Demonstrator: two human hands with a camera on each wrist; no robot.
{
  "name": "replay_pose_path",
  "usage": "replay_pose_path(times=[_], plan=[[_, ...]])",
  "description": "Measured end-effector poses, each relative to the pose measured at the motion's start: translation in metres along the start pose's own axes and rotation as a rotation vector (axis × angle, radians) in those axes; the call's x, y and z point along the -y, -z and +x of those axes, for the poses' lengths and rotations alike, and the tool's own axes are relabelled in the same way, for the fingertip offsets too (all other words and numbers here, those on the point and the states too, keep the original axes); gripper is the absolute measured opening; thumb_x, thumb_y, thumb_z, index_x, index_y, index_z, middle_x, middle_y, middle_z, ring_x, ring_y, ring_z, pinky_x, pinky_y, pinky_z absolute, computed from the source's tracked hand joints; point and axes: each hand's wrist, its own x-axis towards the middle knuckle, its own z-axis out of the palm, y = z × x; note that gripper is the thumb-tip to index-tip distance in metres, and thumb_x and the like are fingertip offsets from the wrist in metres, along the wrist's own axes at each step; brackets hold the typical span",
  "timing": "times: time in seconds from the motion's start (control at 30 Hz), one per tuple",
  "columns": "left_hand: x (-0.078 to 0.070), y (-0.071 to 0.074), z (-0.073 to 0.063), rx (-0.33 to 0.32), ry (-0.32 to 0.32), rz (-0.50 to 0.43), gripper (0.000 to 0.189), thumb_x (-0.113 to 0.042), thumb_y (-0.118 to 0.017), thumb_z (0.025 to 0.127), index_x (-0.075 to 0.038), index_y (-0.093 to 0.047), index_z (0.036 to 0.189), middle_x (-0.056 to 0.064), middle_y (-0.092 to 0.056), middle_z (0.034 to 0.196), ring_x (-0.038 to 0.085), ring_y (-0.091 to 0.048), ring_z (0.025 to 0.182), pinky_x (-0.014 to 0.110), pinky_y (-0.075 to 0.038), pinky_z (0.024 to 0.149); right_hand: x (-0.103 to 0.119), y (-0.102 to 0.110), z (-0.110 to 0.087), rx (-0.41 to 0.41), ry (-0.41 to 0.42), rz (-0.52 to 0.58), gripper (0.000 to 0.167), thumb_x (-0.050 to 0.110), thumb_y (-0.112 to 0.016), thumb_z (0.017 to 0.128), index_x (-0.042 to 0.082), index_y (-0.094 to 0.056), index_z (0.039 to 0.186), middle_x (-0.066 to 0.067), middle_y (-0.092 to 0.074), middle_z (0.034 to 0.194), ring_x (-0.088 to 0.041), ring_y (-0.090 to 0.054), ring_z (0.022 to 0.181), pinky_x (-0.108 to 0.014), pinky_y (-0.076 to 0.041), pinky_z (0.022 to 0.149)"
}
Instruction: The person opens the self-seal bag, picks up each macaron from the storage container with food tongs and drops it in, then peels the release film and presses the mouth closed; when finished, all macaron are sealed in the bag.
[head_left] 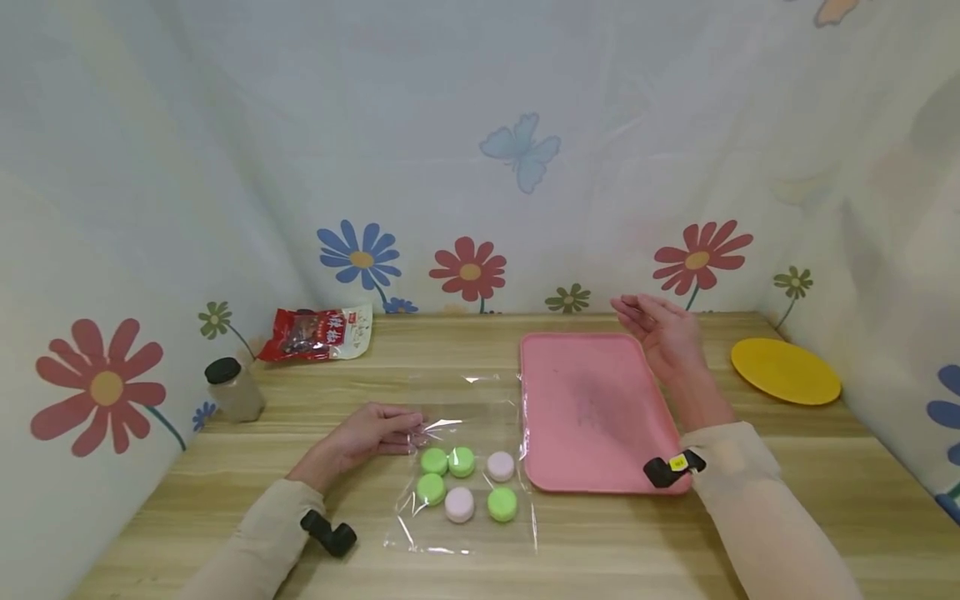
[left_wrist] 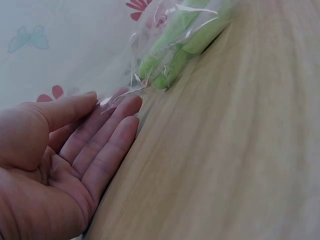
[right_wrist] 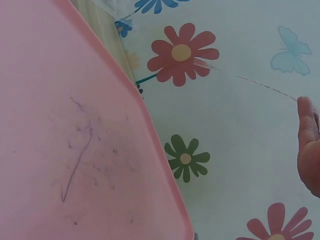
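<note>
A clear plastic bag (head_left: 480, 433) with several light green and pale pink macarons (head_left: 459, 504) lies on the table in front. At the bag's left edge, my left hand (head_left: 375, 433) pinches the film between thumb and fingertips, its other fingers nearly straight. In the left wrist view the hand (left_wrist: 85, 145) is palm up by the tabletop, with green macarons (left_wrist: 175, 55) in the bag beyond it. My right hand (head_left: 663, 333) is held up by the far right edge of the pink tray (head_left: 547, 375), fingers loosely extended, holding nothing. Only part of that hand (right_wrist: 310, 147) shows in the right wrist view.
The bag's right edge meets the tray's left rim. A yellow plate (head_left: 786, 371) lies at the right. Back left are a red-and-white snack packet (head_left: 330, 333) and a jar (head_left: 238, 396) with a dark lid. A flower-print curtain (head_left: 435, 167) surrounds the wooden table (head_left: 585, 550).
</note>
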Motion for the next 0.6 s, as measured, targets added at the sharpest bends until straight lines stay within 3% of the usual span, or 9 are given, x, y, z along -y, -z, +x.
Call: replay_pose_path(times=[0.1, 0.17, 0.23, 0.33, 0.4, 0.47, 0.6], plan=[[-0.001, -0.001, 0.001, 0.0, 0.005, -0.002, 0.04, -0.019, -0.064, 0.099, 0.008, -0.061, 0.128, 0.015, -0.073, 0.108, 0.022, -0.072, 0.096, 0.04, -0.057, 0.09, -0.002, 0.005, 0.002, -0.008, -0.023, -0.07, 0.018, 0.009, -0.07, 0.094, -0.004, -0.073, 0.107, -0.017, -0.074, 0.106, -0.028, -0.069, 0.107, -0.038, -0.05, 0.098], [0.0, -0.001, 0.002, 0.002, 0.0, -0.008, 0.038, -0.018, -0.063, 0.1, 0.008, -0.061, 0.128, 0.016, -0.073, 0.108, 0.022, -0.072, 0.096, 0.039, -0.057, 0.09, -0.004, 0.011, 0.003, -0.023, -0.075, -0.233, 0.024, 0.01, -0.069, 0.096, -0.005, -0.069, 0.114, -0.02, -0.071, 0.115, -0.03, -0.066, 0.114, -0.04, -0.048, 0.101], [0.001, 0.0, 0.003, 0.008, -0.008, -0.012, 0.037, -0.017, -0.062, 0.1, 0.008, -0.061, 0.128, 0.016, -0.073, 0.108, 0.022, -0.072, 0.096, 0.039, -0.057, 0.09, -0.004, 0.019, 0.004, -0.001, -0.166, -0.565, 0.033, 0.015, -0.066, 0.099, -0.006, -0.065, 0.124, -0.021, -0.066, 0.125, -0.032, -0.062, 0.12, -0.04, -0.048, 0.102], [0.001, 0.0, 0.003, 0.017, -0.009, -0.017, 0.036, -0.017, -0.062, 0.1, 0.007, -0.062, 0.127, 0.017, -0.073, 0.108, 0.023, -0.073, 0.096, 0.039, -0.057, 0.089, -0.002, 0.031, 0.004, 0.124, -0.302, -1.188, 0.04, 0.021, -0.062, 0.101, -0.006, -0.061, 0.131, -0.024, -0.061, 0.131, -0.038, -0.06, 0.119, -0.043, -0.053, 0.098], [0.002, 0.001, 0.003, 0.015, -0.004, -0.016, 0.036, -0.017, -0.063, 0.1, 0.006, -0.062, 0.127, 0.017, -0.073, 0.108, 0.023, -0.073, 0.096, 0.039, -0.057, 0.089, 0.001, 0.038, 0.004, 0.217, -0.348, -1.467, 0.043, 0.025, -0.061, 0.101, -0.005, -0.061, 0.131, -0.023, -0.062, 0.128, -0.038, -0.061, 0.112, -0.044, -0.055, 0.094], [0.002, 0.001, 0.002, 0.007, 0.002, -0.015, 0.036, -0.017, -0.063, 0.1, 0.006, -0.063, 0.127, 0.018, -0.073, 0.108, 0.024, -0.073, 0.096, 0.04, -0.057, 0.089, 0.003, 0.042, 0.004, 0.247, -0.371, -1.575, 0.042, 0.025, -0.061, 0.101, -0.006, -0.062, 0.13, -0.023, -0.063, 0.123, -0.036, -0.062, 0.102, -0.044, -0.057, 0.089], [0.002, 0.001, 0.001, -0.003, 0.004, -0.019, 0.036, -0.016, -0.063, 0.1, 0.007, -0.061, 0.128, 0.018, -0.072, 0.109, 0.024, -0.072, 0.097, 0.04, -0.057, 0.089, 0.005, 0.044, 0.004, 0.227, -0.349, -1.579, 0.04, 0.02, -0.059, 0.101, -0.008, -0.061, 0.13, -0.023, -0.063, 0.117, -0.033, -0.061, 0.093, -0.04, -0.057, 0.083]])
